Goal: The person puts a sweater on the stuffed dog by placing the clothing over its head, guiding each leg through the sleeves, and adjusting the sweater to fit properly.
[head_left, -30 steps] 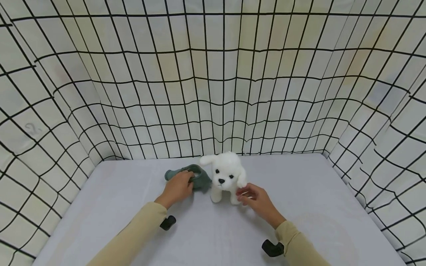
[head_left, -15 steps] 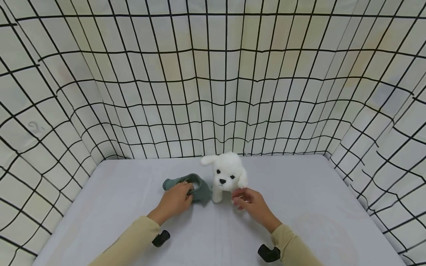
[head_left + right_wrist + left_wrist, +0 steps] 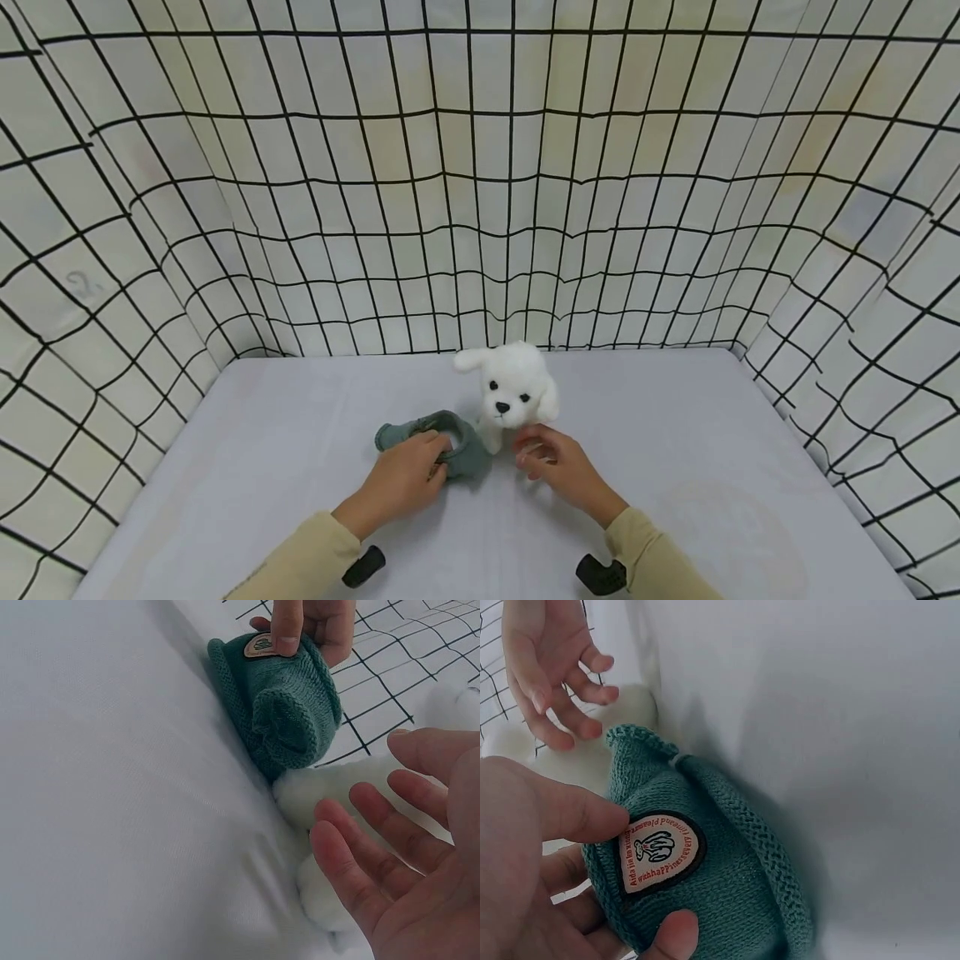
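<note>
1. Head view: the green knitted hat (image 3: 450,442) lies on the grey table (image 3: 697,450), near the middle, touching the left side of the white plush dog (image 3: 512,396), which stands upright facing the person.
2. The left hand (image 3: 405,479) sits on the near side of the hat; the right hand (image 3: 555,467) is just in front of the dog's right forepaw, well within reach of both things.
3. Left wrist view: thumb and fingers (image 3: 570,814) curl round the hat's rim and pinch it beside the oval sewn label (image 3: 656,851).
4. Right wrist view: the right hand's fingers (image 3: 375,862) are spread and relaxed, palm up, holding nothing; whether they touch the plush cannot be told.
5. Both forearms in tan sleeves (image 3: 300,558) reach forward from the near edge, wrists low above the table.
</note>
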Demonstrator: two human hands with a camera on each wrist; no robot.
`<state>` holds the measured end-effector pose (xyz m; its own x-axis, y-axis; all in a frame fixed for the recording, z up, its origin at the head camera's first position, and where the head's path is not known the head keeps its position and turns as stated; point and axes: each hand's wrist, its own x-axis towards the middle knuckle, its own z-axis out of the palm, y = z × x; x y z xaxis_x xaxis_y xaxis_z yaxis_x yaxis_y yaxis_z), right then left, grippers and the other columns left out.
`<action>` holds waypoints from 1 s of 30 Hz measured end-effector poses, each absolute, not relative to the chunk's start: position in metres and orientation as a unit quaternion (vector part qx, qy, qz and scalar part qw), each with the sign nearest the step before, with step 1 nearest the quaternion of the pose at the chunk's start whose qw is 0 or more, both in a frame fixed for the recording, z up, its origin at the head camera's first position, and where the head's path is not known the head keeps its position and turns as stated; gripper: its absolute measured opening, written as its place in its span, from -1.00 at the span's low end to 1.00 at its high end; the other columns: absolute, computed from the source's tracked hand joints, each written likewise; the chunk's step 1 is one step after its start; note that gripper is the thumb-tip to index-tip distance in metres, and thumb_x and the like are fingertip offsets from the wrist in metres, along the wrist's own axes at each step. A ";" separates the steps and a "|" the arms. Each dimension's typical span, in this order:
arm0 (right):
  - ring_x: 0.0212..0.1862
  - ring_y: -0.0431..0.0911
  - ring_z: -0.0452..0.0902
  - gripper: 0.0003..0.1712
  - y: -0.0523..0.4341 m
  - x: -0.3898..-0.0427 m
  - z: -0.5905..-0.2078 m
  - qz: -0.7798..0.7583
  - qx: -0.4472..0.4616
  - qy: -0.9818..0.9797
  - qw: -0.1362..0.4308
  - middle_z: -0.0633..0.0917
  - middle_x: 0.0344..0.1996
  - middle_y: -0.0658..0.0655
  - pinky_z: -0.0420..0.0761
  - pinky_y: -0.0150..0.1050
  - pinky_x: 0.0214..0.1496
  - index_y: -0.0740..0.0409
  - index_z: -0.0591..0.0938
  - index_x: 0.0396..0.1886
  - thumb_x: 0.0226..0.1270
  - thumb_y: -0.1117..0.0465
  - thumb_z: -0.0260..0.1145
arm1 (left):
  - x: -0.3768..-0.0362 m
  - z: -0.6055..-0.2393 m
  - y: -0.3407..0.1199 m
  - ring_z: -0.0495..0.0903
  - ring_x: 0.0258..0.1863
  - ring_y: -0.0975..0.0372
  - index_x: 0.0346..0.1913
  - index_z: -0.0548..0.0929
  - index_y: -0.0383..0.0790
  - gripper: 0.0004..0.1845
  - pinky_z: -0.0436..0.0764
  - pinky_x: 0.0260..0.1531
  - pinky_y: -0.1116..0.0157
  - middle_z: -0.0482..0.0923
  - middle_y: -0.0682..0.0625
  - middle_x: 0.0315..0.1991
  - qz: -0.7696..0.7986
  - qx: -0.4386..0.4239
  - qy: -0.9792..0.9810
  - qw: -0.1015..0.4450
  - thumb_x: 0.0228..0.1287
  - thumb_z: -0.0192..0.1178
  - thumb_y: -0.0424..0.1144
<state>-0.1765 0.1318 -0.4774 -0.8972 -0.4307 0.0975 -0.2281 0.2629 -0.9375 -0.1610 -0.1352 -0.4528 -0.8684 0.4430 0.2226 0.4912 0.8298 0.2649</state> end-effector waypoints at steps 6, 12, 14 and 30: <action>-0.08 -0.11 0.64 -0.61 0.129 -0.175 -0.476 -0.547 -0.212 0.807 0.070 0.66 -0.01 0.23 0.62 -0.29 -0.06 0.25 0.54 0.09 0.37 0.15 0.27 | -0.151 -0.449 -0.131 0.31 -0.48 0.43 -0.24 0.57 -0.06 -0.92 0.36 -0.53 0.47 0.35 0.23 -0.44 -0.165 -0.264 -0.949 0.055 0.22 0.24 -0.26; 0.02 -0.01 0.63 -0.57 0.126 -0.174 -0.475 -0.540 -0.219 0.809 0.078 0.66 0.02 0.18 0.60 -0.30 -0.01 0.22 0.54 0.12 0.37 0.06 0.27 | -0.143 -0.445 -0.131 0.34 -0.45 0.43 -0.24 0.56 -0.07 -0.93 0.40 -0.48 0.46 0.40 0.20 -0.38 -0.184 -0.298 -0.937 0.023 0.25 0.23 -0.26; 0.03 0.01 0.62 -0.57 0.126 -0.173 -0.476 -0.540 -0.227 0.807 0.079 0.65 0.03 0.19 0.60 -0.30 -0.01 0.22 0.55 0.12 0.37 0.07 0.27 | -0.141 -0.444 -0.130 0.36 -0.44 0.44 -0.23 0.57 -0.08 -0.93 0.43 -0.46 0.46 0.44 0.19 -0.36 -0.186 -0.312 -0.932 0.010 0.26 0.24 -0.25; -0.12 -0.03 0.65 -0.55 0.102 -0.167 -0.476 -0.514 -0.200 0.828 0.095 0.66 -0.02 0.20 0.64 -0.36 -0.25 0.23 0.57 0.06 0.34 0.01 0.29 | -0.145 -0.436 -0.142 0.60 -0.28 0.31 -0.18 0.67 -0.09 -0.85 0.58 -0.37 0.35 0.61 0.12 -0.24 -0.215 -0.230 -0.940 0.131 0.20 0.33 -0.19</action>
<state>-0.1672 0.1022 -0.4758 -0.9015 -0.4302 0.0483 -0.2342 0.3908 -0.8902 -0.1445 -0.1420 -0.4357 -0.8599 0.3760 0.3454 0.4888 0.8015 0.3444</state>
